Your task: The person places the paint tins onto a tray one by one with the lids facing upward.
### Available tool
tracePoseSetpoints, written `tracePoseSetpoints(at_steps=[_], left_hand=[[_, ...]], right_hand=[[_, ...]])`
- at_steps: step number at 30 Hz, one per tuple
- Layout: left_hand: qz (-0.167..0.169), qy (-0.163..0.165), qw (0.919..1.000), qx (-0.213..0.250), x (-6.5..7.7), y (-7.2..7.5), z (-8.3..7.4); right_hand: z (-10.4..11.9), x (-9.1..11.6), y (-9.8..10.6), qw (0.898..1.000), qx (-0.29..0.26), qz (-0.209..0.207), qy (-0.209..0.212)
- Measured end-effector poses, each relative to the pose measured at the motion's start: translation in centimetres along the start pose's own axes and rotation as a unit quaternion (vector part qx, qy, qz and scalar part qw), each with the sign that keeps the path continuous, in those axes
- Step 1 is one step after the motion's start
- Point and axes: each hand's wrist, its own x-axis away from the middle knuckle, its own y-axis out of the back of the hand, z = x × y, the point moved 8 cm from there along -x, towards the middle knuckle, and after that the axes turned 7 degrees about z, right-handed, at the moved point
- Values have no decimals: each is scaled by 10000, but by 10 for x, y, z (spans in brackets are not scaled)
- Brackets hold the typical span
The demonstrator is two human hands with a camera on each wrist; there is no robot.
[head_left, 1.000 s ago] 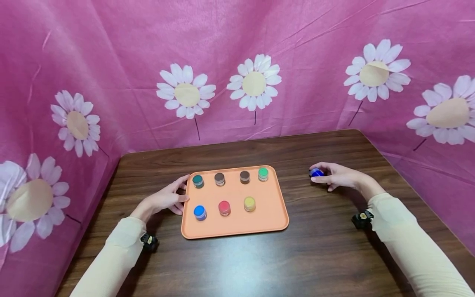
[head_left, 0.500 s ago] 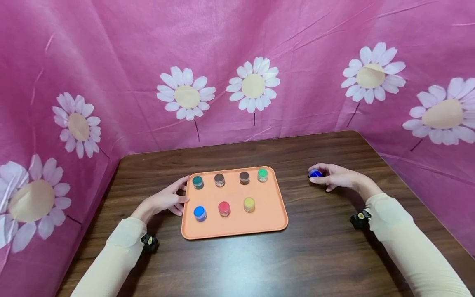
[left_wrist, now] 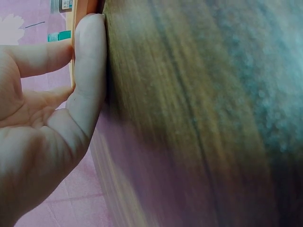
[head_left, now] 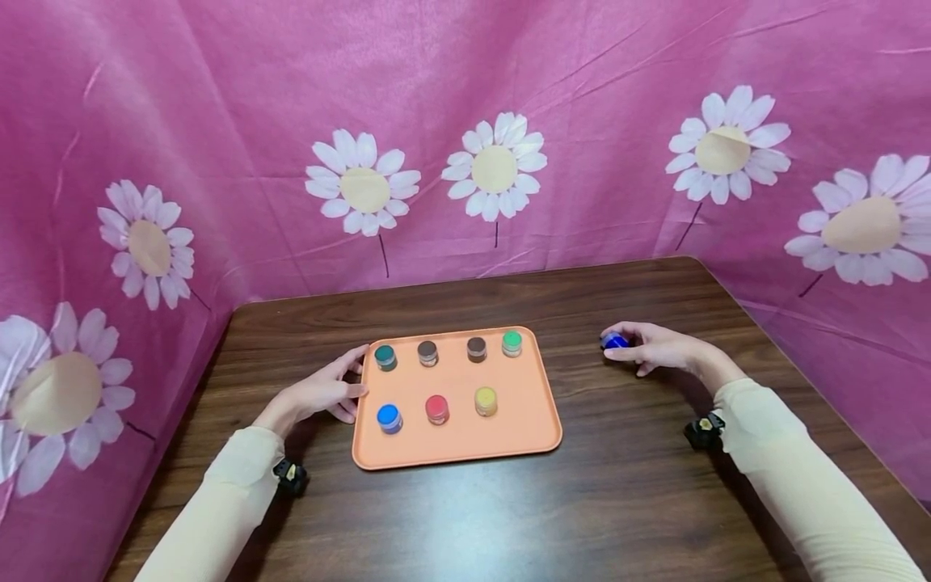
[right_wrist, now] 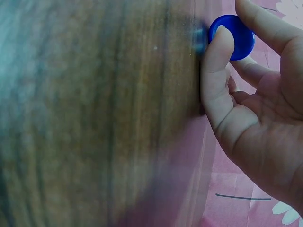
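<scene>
My left hand (head_left: pixel 325 392) grips the left rim of an orange tray (head_left: pixel 465 443), with the thumb at the rim in the left wrist view. On the tray's far side stand small jars: dark green (head_left: pixel 385 356), two brown, and green (head_left: pixel 512 343). Nearer stand blue (head_left: pixel 389 417), red (head_left: pixel 437 407) and yellow (head_left: pixel 486 400) jars. Right of the tray, my right hand (head_left: pixel 658 347) holds a small jar with a dark blue lid (right_wrist: pixel 244 42) between thumb and fingers, low at the table. The jar is tipped, its lid facing my wrist; the fingers partly cover it.
The brown wooden table (head_left: pixel 465 525) runs in front of and around the tray. A pink curtain (head_left: pixel 582 162) with white flowers hangs along the back and both sides. Black wrist devices sit at both cuffs.
The view has shifted slightly. Both hands keep their holds, the left on the tray's rim and the right on the dark blue jar. The jars on the tray stay in place.
</scene>
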Motion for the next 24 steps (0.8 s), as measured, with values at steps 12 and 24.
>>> tracePoseSetpoints(at_steps=[12, 24], left_hand=[[-5, 62, 10000, 31, 0, 0, 1], [8, 49, 10000, -22, 1, 0, -1]], right_hand=[[3, 0, -1, 9999, 99, 15, -8], [6, 1, -1, 9999, 76, -4, 77]])
